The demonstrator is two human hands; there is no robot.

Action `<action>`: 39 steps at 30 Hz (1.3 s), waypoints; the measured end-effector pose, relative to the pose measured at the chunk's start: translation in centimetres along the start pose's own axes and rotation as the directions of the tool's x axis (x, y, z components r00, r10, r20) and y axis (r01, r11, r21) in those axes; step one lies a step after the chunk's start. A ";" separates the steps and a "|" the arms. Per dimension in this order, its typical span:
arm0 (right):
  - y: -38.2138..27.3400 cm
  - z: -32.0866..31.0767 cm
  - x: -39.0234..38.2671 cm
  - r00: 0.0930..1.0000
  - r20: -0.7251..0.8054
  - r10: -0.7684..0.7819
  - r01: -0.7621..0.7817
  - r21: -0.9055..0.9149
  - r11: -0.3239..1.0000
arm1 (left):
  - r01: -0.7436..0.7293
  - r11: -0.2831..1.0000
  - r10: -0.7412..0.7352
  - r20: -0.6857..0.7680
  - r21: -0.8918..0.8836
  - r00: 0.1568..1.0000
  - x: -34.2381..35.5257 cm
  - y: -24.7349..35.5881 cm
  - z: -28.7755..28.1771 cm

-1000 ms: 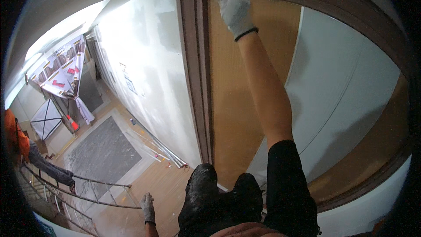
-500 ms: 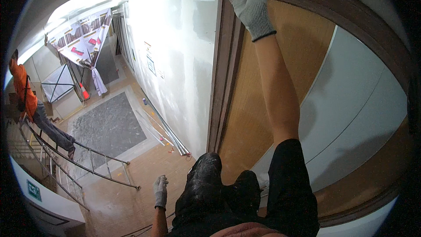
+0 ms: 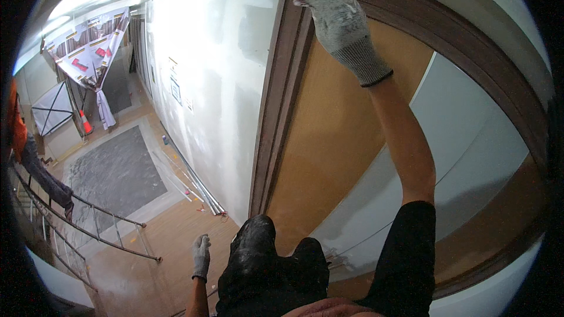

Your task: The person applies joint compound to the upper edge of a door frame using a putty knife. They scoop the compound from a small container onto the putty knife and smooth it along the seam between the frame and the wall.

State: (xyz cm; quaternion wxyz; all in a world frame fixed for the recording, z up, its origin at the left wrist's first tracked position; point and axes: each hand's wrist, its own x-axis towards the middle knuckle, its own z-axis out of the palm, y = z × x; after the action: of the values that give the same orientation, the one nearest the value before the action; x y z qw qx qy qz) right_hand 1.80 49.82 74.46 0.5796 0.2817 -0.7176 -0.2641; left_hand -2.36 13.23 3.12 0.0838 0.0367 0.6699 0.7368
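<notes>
My right hand point(image 3: 341, 20), in a dusty grey knit glove, is raised to the upper corner of a dark brown door frame point(image 3: 282, 88). Its fingers are together and point up and left, toward the top of the white wall point(image 3: 205, 53). A thing in its grip is hidden behind the glove, so I cannot make it out. Low on the left, beside my dusty black trouser leg point(image 3: 252, 252), my left hand point(image 3: 201, 255) hangs in a matching glove. Its fingers are loosely apart, with nothing visible in them.
Metal rails point(image 3: 117, 232) stand at lower left, near a person in orange point(image 3: 19, 132). Long metal strips point(image 3: 202, 188) lie along the wall's foot. Farther off are a dark floor panel point(image 3: 120, 167), an orange cone point(image 3: 86, 122) and hanging sheeting point(image 3: 94, 53).
My right hand has turned, and the pale flat thing seen at its fingers before is no longer visible. The whole scene has shifted left. My left hand still hangs low.
</notes>
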 end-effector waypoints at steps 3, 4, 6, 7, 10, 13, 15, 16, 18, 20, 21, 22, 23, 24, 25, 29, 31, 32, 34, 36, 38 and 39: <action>0.3 -1.1 0.9 0.996 0.083 0.023 0.013 -0.409 0.912 | -0.017 0.999 0.017 -0.008 0.052 1.000 0.0 1.0 0.3; 0.4 -1.6 1.0 0.996 0.079 0.032 0.005 -0.435 0.900 | -0.019 0.999 0.022 -0.052 0.050 0.998 -0.8 0.4 -0.6; 1.4 -4.2 0.7 0.995 0.094 0.045 0.011 -0.525 0.851 | -0.007 0.998 0.009 -0.034 0.067 0.999 -0.5 -1.1 -1.4; 3.4 -4.5 0.0 0.997 0.024 0.075 -0.050 -0.536 0.843 | 0.008 0.995 -0.009 0.008 0.097 1.000 0.3 -1.7 -1.8; 3.1 -9.3 -0.2 0.995 0.079 0.055 0.017 -0.706 0.708 | 0.069 0.996 -0.067 -0.038 0.049 0.997 -0.8 -3.9 -5.1; 5.3 -13.6 -0.9 0.995 0.094 0.035 0.061 -0.846 0.529 | 0.159 0.980 -0.145 -0.111 0.122 0.983 0.5 -3.6 -6.1; 6.1 -16.1 -0.6 0.997 0.077 0.029 0.056 -0.894 0.445 | 0.086 0.983 -0.078 -0.057 0.162 0.995 2.4 -3.1 -6.4; 6.6 -17.3 -0.2 0.997 0.074 0.019 0.061 -0.914 0.401 | 0.051 0.983 -0.046 -0.030 0.177 0.998 3.3 -2.8 -6.3; 7.6 -18.4 -0.4 0.994 0.095 0.047 0.074 -0.940 0.334 | -0.054 0.973 0.056 -0.005 0.225 0.998 4.6 -1.3 -4.3; 8.7 -19.2 -0.5 0.984 0.131 0.124 0.092 -0.955 0.281 | -0.095 0.969 0.091 0.026 0.229 0.996 6.0 1.1 -1.4; 9.6 -18.9 -1.0 0.982 0.130 0.134 0.089 -0.956 0.278 | -0.084 0.972 0.078 0.038 0.221 0.996 6.3 1.9 -0.9; 10.6 -19.0 -1.5 0.981 0.136 0.139 0.096 -0.960 0.263 | -0.079 0.976 0.067 0.064 0.204 0.996 7.2 2.2 0.6; 11.2 -19.2 -1.9 0.980 0.141 0.143 0.103 -0.963 0.248 | -0.073 0.980 0.057 0.089 0.187 0.994 7.9 2.3 1.9; 11.5 -19.4 -2.0 0.978 0.152 0.146 0.112 -0.962 0.250 | -0.083 0.986 0.066 0.119 0.143 0.991 8.4 2.3 3.5; 11.7 -19.5 -2.2 0.976 0.159 0.151 0.117 -0.960 0.255 | -0.093 0.991 0.077 0.146 0.102 0.986 8.5 2.5 4.8; 11.1 -18.9 -3.7 0.977 0.166 0.132 0.104 -0.917 0.384 | -0.093 0.995 0.082 0.230 0.034 0.970 7.1 3.5 9.0; 10.0 -18.7 -5.5 0.958 0.202 0.205 0.075 -0.864 0.499 | -0.092 0.994 0.074 0.235 0.067 0.969 5.3 4.1 10.4; 9.8 -18.5 -7.0 0.945 0.224 0.240 0.059 -0.834 0.549 | -0.115 0.990 0.087 0.268 0.088 0.959 4.7 4.3 10.5; 10.0 -19.8 -11.8 0.973 0.138 0.186 0.000 -0.803 0.597 | -0.091 0.990 0.052 0.318 0.109 0.947 4.7 4.8 11.6; 6.2 -19.7 -12.9 0.968 0.142 0.207 -0.038 -0.731 0.682 | 0.019 0.992 -0.055 0.300 0.122 0.952 3.8 2.8 10.4; 3.0 -20.2 -14.5 0.926 0.210 0.314 -0.049 -0.756 0.653 | -0.046 0.995 0.020 0.287 0.087 0.958 4.2 -1.0 7.1; 2.8 -21.4 -15.1 0.932 0.143 0.333 -0.108 -0.767 0.632 | 0.000 0.995 -0.029 0.278 0.102 0.960 8.5 -6.3 2.2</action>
State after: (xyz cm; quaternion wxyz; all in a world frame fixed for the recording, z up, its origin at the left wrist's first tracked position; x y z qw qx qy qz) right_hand 25.12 61.34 70.18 0.5676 -0.1112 -0.6465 -0.4976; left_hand -9.91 17.43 -3.40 0.1808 0.1395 0.6882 0.6886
